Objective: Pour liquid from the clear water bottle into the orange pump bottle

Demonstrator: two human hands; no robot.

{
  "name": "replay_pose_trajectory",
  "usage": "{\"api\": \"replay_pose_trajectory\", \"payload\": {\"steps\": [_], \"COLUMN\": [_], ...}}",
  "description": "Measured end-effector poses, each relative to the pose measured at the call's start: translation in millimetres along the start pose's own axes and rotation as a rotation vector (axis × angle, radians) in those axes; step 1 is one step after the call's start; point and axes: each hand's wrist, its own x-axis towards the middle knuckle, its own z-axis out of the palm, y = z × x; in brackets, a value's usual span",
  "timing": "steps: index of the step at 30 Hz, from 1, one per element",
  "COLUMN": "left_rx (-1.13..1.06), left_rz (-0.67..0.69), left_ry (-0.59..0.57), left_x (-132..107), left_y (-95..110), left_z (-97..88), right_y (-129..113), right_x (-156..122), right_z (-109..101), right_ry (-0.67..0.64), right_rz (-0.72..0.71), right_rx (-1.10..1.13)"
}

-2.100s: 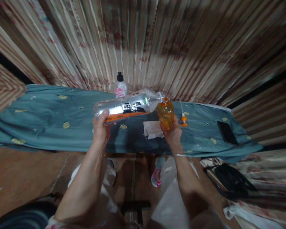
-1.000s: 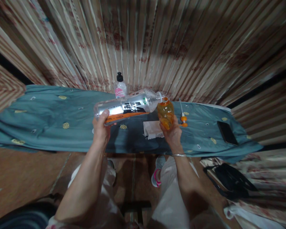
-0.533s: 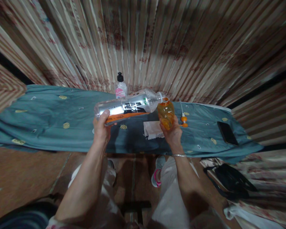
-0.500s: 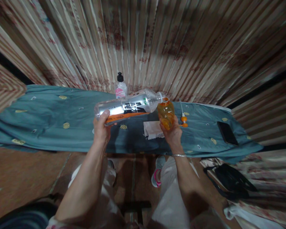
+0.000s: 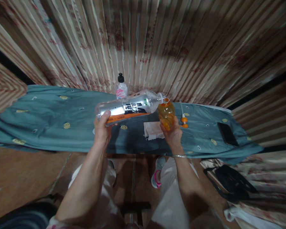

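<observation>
My left hand [image 5: 103,128] is wrapped round the base of a clear plastic drink bottle [image 5: 133,107] with a silver, black and orange label. The bottle lies nearly level, its uncapped neck pointing right and slightly up in view, at the mouth of an orange see-through bottle [image 5: 166,111]. My right hand [image 5: 173,132] grips that orange bottle by its lower part and holds it upright, a little tilted. Whether liquid runs between the two mouths I cannot tell. An orange pump head with a clear tube [image 5: 184,121] lies just right of my right hand.
A folded pale cloth [image 5: 153,130] lies on the green patterned tablecloth [image 5: 45,111]. Behind the drink bottle stands a clear bottle with a black cap [image 5: 121,89]. A black phone [image 5: 227,133] rests at the right. Pleated curtain [image 5: 138,44] rises along the back edge.
Almost nothing differs; both hands keep the two bottles mouth to mouth in the same place. The whole view has shifted very slightly.
</observation>
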Motion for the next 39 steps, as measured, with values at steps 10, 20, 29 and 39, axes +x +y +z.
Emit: {"api": "replay_pose_trajectory", "payload": {"steps": [10, 20, 29, 39], "left_rx": [0.008, 0.015, -0.020, 0.011], "left_rz": [0.013, 0.000, 0.000, 0.006], "left_ry": [-0.024, -0.002, -0.006, 0.001], "left_x": [0.4, 1.6, 0.9, 3.5], "left_y": [0.1, -2.7, 0.5, -4.0], "left_z": [-1.4, -2.1, -0.7, -3.0], "right_y": [-4.0, -1.4, -4.7, -6.5], "right_x": [0.9, 0.7, 1.8, 1.4], "right_z": [-2.5, -1.1, -3.0, -4.7], "right_ry": [-0.001, -0.009, -0.008, -0.004], "right_rz": [0.015, 0.016, 0.021, 0.006], "right_rx": [-0.022, -0.058, -0.045, -0.020]}}
